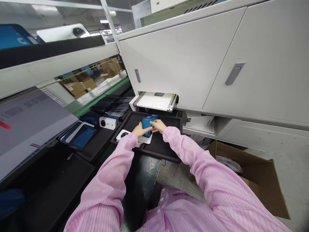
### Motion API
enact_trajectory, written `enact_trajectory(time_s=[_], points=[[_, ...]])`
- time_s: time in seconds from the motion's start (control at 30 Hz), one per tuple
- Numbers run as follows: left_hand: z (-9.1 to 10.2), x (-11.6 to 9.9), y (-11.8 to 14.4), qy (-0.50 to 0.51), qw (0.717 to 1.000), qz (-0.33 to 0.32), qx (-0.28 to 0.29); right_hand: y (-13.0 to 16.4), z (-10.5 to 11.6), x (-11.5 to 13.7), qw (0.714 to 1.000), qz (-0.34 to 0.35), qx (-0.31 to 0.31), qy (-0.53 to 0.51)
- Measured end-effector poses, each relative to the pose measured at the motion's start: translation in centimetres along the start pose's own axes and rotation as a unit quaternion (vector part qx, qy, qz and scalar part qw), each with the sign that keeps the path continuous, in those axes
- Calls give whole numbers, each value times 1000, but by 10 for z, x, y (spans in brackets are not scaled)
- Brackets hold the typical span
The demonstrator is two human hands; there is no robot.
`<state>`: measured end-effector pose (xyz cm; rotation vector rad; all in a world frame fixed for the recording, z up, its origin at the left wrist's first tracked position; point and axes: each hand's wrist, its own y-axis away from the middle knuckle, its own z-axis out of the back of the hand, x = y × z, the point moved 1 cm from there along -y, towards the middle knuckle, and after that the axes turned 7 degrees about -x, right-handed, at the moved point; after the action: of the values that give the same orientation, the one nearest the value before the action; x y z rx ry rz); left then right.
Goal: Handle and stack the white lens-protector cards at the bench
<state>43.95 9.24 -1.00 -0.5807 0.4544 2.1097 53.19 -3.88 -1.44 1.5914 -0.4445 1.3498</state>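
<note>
fingers (146, 129) (l hand (139, 130), r hand (159, 125)) on blue panel (146, 122) btwn 'em.

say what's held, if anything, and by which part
The left hand and right hand are on the blue phone, near its sides; whether they grip it cannot be told.

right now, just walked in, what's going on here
A person in pink sleeves has both hands at a blue-faced, phone-like panel over a black tray. The left grip and right grip meet near its lower part; whether it is lifted is unclear. A white phone-like piece with a dark camera circle lies in the tray, near the left grip. Just beyond the tray is a short white conveyor, coming out from under a white cabinet.
</note>
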Motion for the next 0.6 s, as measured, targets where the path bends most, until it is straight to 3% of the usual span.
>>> enact_trajectory(time_s=[0.3, 0.6], points=[[-18, -40, -3, -107, 991, 74, 22, 1, 13, -7, 996, 4, -55, -65], [-9, -36, -13, -86, 992, 85, 29, -1, -2, -2, 986, -26, -64, -152]])
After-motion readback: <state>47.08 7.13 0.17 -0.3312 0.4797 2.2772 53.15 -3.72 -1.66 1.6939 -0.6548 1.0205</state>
